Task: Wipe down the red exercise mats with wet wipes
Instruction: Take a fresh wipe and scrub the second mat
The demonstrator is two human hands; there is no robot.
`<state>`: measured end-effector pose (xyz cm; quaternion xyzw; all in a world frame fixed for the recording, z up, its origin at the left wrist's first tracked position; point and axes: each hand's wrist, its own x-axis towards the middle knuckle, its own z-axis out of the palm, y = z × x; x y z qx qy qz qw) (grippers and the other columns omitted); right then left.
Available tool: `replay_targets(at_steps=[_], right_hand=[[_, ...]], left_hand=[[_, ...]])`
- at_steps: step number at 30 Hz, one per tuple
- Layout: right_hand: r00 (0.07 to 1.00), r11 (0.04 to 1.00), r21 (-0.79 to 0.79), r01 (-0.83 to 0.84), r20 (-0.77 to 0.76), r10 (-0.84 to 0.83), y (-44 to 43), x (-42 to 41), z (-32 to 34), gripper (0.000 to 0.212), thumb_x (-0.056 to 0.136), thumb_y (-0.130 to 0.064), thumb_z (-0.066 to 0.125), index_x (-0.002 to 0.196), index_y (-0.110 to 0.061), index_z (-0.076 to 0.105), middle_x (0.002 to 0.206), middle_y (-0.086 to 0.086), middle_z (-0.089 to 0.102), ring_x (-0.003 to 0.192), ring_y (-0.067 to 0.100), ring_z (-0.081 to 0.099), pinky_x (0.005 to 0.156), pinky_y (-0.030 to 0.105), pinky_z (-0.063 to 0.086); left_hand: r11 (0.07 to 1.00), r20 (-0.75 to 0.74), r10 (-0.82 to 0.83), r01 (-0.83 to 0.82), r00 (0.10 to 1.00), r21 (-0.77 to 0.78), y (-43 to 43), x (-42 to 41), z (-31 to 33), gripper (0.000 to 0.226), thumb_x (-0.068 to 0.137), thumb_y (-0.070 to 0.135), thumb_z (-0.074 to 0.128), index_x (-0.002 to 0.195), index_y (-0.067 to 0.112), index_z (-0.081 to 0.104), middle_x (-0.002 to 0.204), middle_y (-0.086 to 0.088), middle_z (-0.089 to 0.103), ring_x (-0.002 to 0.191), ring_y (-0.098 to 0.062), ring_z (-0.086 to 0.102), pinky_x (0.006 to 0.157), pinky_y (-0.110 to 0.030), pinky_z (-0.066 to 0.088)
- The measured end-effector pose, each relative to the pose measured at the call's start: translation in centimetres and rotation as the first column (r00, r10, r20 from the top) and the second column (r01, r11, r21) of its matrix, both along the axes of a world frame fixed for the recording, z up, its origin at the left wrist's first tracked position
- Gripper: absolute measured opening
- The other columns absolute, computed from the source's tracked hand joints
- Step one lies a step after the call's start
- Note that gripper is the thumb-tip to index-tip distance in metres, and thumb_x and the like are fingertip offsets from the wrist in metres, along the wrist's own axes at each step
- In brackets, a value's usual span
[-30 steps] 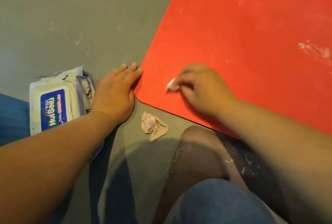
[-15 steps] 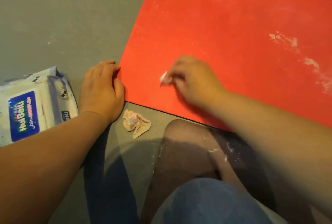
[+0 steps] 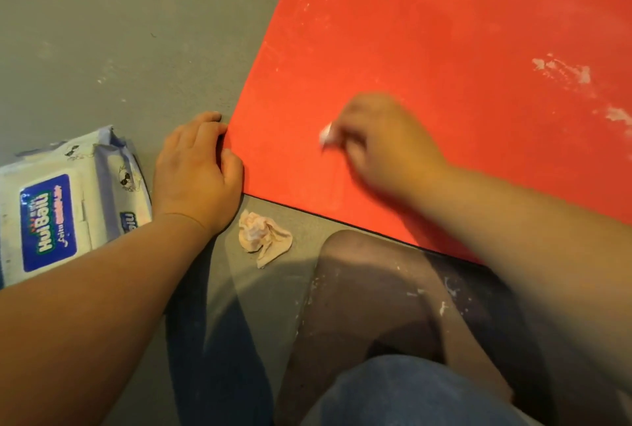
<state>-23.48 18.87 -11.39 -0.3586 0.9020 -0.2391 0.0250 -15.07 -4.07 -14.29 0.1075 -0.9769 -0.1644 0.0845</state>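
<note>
Head camera looks steeply down, close above the red mat [image 3: 427,49].

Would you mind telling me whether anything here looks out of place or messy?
Yes. A crumpled wipe lies discarded on the grey floor, just off the near corner of the mat, beside the left hand. White smears mark the mat on the right, beyond where the right hand holds a fresh wipe.
</note>
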Motion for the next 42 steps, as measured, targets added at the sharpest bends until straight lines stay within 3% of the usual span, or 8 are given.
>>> replay_targets(at_steps=[4,12,16,18,24,30,38,42], right_hand=[[0.91,0.909,-0.036,0.415,0.001,-0.415,0.1,-4.2,-0.3,0.024,0.079,-0.001,0.051,0.089,-0.01,0.071,0.099,0.012,0.064,0.099,0.03,0.056,0.084,0.031,0.036],[0.986,0.987,0.003,-0.161,0.038,0.161,3.6,4.7,0.1,0.015,0.079,-0.005,0.061,0.087,-0.012,0.072,0.087,0.007,0.066,0.084,0.029,0.058,0.077,0.037,0.046],[0.955,0.955,-0.008,0.295,0.006,-0.295,2.2,-2.7,0.2,0.02,0.083,-0.012,0.055,0.09,-0.009,0.073,0.094,0.013,0.066,0.094,0.031,0.059,0.082,0.038,0.042],[0.93,0.93,-0.033,0.366,0.03,-0.366,1.4,-2.2,0.0,0.021,0.08,-0.007,0.055,0.09,-0.01,0.073,0.095,0.012,0.067,0.095,0.03,0.059,0.083,0.035,0.041],[0.988,0.99,-0.068,-0.12,0.084,0.126,3.5,8.3,0.0,0.015,0.077,-0.003,0.064,0.088,-0.01,0.073,0.089,0.005,0.067,0.083,0.026,0.058,0.079,0.031,0.042],[0.999,0.999,-0.014,0.049,0.019,-0.048,1.9,4.1,0.2,0.017,0.087,-0.012,0.056,0.089,-0.006,0.072,0.093,0.011,0.067,0.09,0.034,0.058,0.082,0.038,0.041],[0.976,0.976,0.05,-0.211,0.065,0.208,2.9,5.3,0.8,0.017,0.081,-0.002,0.062,0.095,-0.007,0.072,0.095,0.009,0.068,0.089,0.032,0.06,0.079,0.038,0.048],[0.987,0.987,0.061,-0.148,0.076,0.143,6.4,6.1,1.7,0.022,0.072,0.004,0.07,0.089,-0.009,0.074,0.09,0.008,0.069,0.083,0.031,0.063,0.077,0.032,0.046]], left_hand=[[1.0,-0.001,0.005,-0.005,1.0,-0.004,-0.1,0.0,-0.1,0.039,0.088,0.023,0.04,0.121,0.008,0.054,0.135,-0.009,0.05,0.12,-0.03,0.043,0.103,-0.04,0.032],[1.0,0.007,0.004,-0.004,1.0,-0.013,0.0,0.0,0.0,0.04,0.088,0.024,0.039,0.122,0.008,0.053,0.136,-0.009,0.05,0.121,-0.03,0.043,0.104,-0.041,0.032],[1.0,0.006,0.005,-0.005,1.0,-0.022,-0.1,0.0,-0.1,0.041,0.088,0.024,0.039,0.122,0.007,0.053,0.136,-0.01,0.05,0.12,-0.031,0.043,0.104,-0.041,0.032],[1.0,0.007,0.004,-0.004,1.0,-0.018,-0.1,-0.1,-0.1,0.04,0.088,0.024,0.039,0.122,0.007,0.053,0.135,-0.01,0.05,0.119,-0.031,0.043,0.103,-0.041,0.032],[0.999,0.011,0.002,-0.002,1.0,-0.032,0.0,0.1,0.2,0.041,0.09,0.029,0.04,0.12,0.007,0.055,0.135,-0.01,0.051,0.119,-0.031,0.044,0.103,-0.04,0.031],[0.999,-0.003,-0.008,0.008,1.0,-0.036,-0.1,0.1,0.0,0.036,0.093,0.028,0.042,0.122,0.009,0.053,0.134,-0.008,0.051,0.119,-0.03,0.044,0.102,-0.038,0.031],[1.0,-0.012,0.003,-0.003,1.0,0.002,-0.1,0.1,0.1,0.038,0.092,0.02,0.04,0.127,0.012,0.05,0.129,-0.011,0.053,0.115,-0.03,0.044,0.1,-0.039,0.032],[0.999,0.028,-0.043,0.043,0.999,0.004,0.0,0.4,0.7,0.05,0.092,0.02,0.04,0.142,0.016,0.038,0.136,-0.013,0.048,0.121,-0.031,0.041,0.105,-0.041,0.03]])
